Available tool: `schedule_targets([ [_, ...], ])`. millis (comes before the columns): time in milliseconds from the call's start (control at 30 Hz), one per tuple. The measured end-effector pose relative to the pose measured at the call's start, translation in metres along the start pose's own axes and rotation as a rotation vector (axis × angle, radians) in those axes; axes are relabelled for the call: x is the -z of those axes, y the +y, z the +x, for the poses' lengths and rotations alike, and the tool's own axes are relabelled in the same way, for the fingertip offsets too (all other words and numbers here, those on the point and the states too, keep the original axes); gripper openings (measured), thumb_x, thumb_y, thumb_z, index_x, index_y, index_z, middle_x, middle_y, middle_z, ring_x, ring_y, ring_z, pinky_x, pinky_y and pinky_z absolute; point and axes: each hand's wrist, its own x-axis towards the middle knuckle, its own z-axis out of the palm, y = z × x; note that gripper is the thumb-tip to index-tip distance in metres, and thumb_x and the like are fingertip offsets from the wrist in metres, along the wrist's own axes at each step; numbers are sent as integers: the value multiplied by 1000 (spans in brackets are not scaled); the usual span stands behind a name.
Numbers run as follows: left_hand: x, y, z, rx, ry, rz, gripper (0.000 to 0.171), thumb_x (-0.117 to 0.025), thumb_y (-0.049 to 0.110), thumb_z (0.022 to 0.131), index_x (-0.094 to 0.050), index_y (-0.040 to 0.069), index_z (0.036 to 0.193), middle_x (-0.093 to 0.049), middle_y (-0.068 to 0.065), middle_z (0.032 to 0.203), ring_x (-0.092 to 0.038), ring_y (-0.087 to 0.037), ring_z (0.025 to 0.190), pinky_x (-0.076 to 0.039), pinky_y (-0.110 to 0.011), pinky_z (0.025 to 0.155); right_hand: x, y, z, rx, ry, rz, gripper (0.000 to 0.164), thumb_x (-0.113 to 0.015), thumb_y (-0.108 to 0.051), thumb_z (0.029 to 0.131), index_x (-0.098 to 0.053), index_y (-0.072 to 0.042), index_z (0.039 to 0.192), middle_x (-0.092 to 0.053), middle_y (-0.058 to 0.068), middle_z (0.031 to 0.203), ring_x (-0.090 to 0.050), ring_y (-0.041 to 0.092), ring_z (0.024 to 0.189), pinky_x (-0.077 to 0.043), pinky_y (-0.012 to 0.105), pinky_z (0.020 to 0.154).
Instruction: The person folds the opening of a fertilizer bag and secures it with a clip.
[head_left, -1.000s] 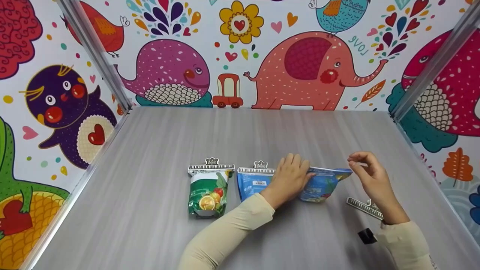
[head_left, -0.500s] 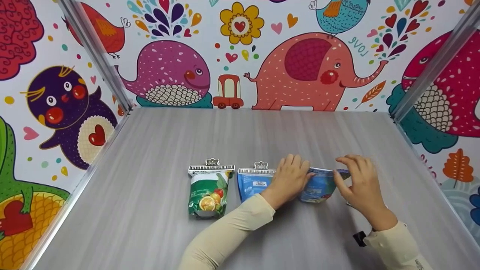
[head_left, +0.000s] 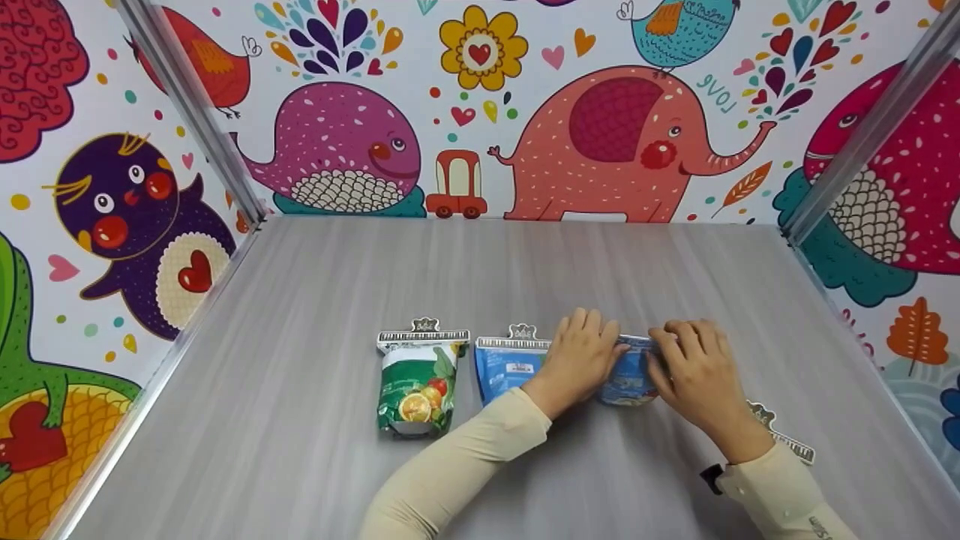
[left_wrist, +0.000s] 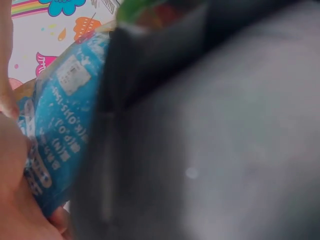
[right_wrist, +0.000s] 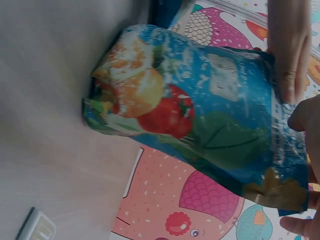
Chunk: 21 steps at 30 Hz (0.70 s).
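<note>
A blue pouch printed with fruit (head_left: 628, 386) stands between my hands. My left hand (head_left: 577, 360) grips its folded top edge, thumb on the near face and fingers over the back. At the top right corner, my right hand (head_left: 697, 367) pinches the edge; in the right wrist view its thumb (right_wrist: 300, 117) lies in front and fingertips show behind. That view shows the pouch's tomato-printed face. In the left wrist view the pouch's label side (left_wrist: 65, 100) shows, partly behind a blurred grey shape. A silver clip with piano-key pattern (head_left: 796, 445) lies beside my right wrist.
Left of my left hand stands another blue pouch (head_left: 504, 371) with a clip (head_left: 517, 341) along its top. Further left is a green pouch (head_left: 416, 390), also clipped (head_left: 424, 335). Decorated walls (head_left: 465, 112) and metal posts bound the grey table (head_left: 300, 375).
My right hand has moved left onto the pouch's top right corner and now pinches it. A clip left of that wrist is now covered; one shows right of it. My left hand stays put.
</note>
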Motion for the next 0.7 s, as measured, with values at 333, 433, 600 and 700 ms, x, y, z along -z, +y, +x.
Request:
schedule_targets([
  [333, 0, 1, 0, 8, -8, 7, 27, -45, 41, 105, -56, 17, 98, -49, 1, 85, -42, -15, 78, -33, -27, 66, -10, -2, -9, -26, -53, 29, 38, -39, -31, 107, -57, 2, 110, -55, 19, 96, -46, 38, 81, -36, 53, 70],
  [433, 2, 1, 0, 9, -29, 20, 27, -44, 41, 105, -56, 18, 99, -49, 1, 85, -42, -15, 78, -33, -27, 65, -11, -2, -10, -27, -41, 23, 37, -40, -31, 107, -57, 2, 108, -53, 18, 94, -44, 36, 79, -34, 51, 67],
  [600, 7, 2, 0, 3, -75, 32, 25, -43, 39, 106, -55, 19, 101, -49, 1, 86, -41, -15, 77, -31, -27, 64, -13, -1, -11, -30, -31, 8, 38, -39, -33, 107, -55, 1, 105, -51, 17, 92, -41, 35, 76, -32, 49, 66],
  [700, 8, 1, 0, 1, -89, 25, 24, -42, 38, 106, -55, 19, 102, -49, 1, 86, -40, -15, 77, -31, -27, 64, -14, -1, -11, -37, -35, 0, 39, -39, -34, 107, -55, 1, 103, -50, 17, 91, -40, 35, 76, -32, 48, 66],
])
